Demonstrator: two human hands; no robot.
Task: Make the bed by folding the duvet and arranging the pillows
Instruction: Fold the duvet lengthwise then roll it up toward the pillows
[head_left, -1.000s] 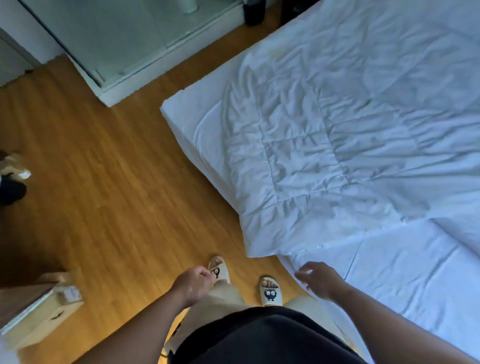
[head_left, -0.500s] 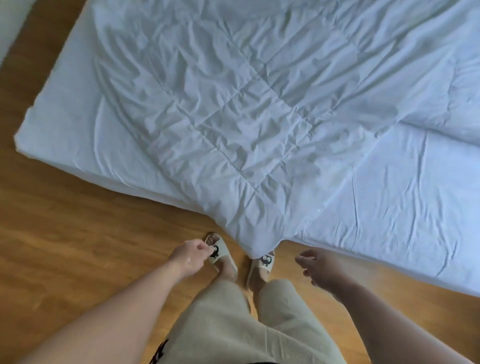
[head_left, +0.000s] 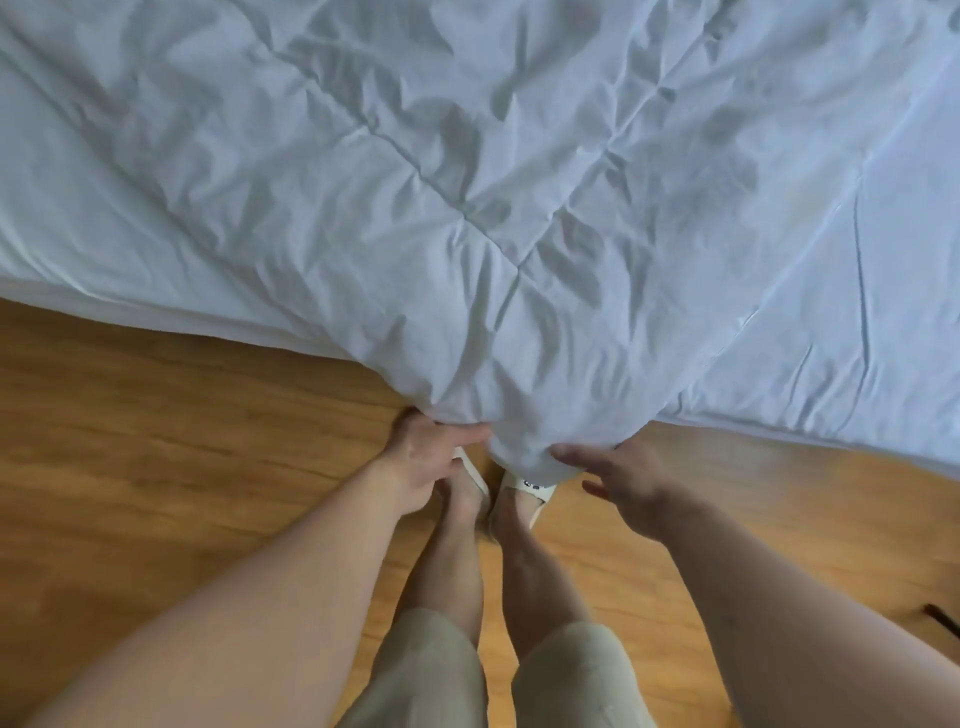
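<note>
Your left grip (head_left: 423, 457) pinches the duvet (head_left: 467, 218) where its corner droops off the bed's (head_left: 857, 312) near edge toward the floor (head_left: 156, 441); your right grip (head_left: 623, 480) is spread, fingertips touching the corner's tip.

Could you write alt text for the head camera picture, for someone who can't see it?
Seen from above, a person's left hand and right hand reach the hanging corner of a rumpled white duvet that droops off the bed over a wooden floor. Below are bare legs, beige shorts and white slippers.

No legible text anywhere.
</note>
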